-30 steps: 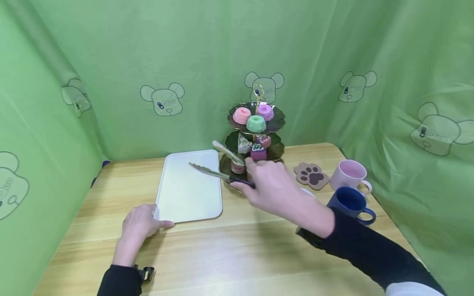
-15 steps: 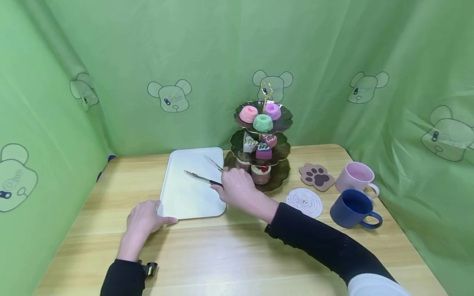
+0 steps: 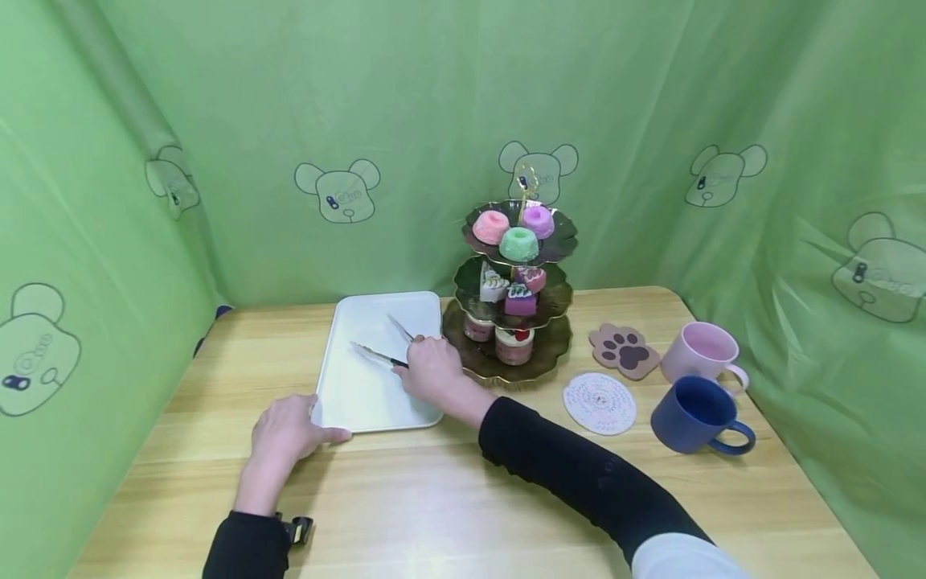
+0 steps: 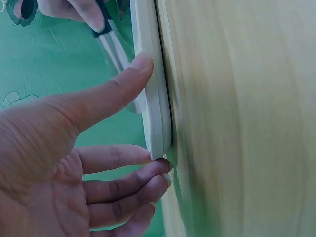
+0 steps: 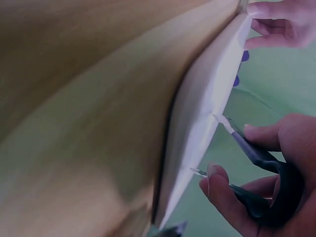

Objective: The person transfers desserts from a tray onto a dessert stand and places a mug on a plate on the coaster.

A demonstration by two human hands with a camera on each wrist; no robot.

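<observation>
My left hand [image 3: 284, 430] grips the near left corner of a white tray [image 3: 362, 406], thumb [image 4: 126, 84] on its front rim and the other fingers round the left side. Over the right half of the tray, my right hand [image 3: 436, 374] holds a pair of food tongs [image 3: 381, 355] with black grips and metal arms. The tong arms stand spread, pointing left, with nothing between their tips. In the right wrist view, the dark bent end of the tongs [image 5: 292, 190] lies inside my right palm, and the tips reach the tray's surface.
A dark three-tier stand [image 3: 553, 346] right of the tray bears small ring cakes [image 3: 519, 244], cake slices [image 3: 521, 300] and dessert cups [image 3: 514, 347]. Farther right are a paw-shaped coaster [image 3: 624, 351], a round woven coaster [image 3: 600, 404], a pink mug [image 3: 700, 352] and a blue mug [image 3: 693, 416].
My right hand has moved left and down with the tongs, from in front of the stand to over the tray. My left hand has stayed at the tray's corner; the head view has shifted slightly.
</observation>
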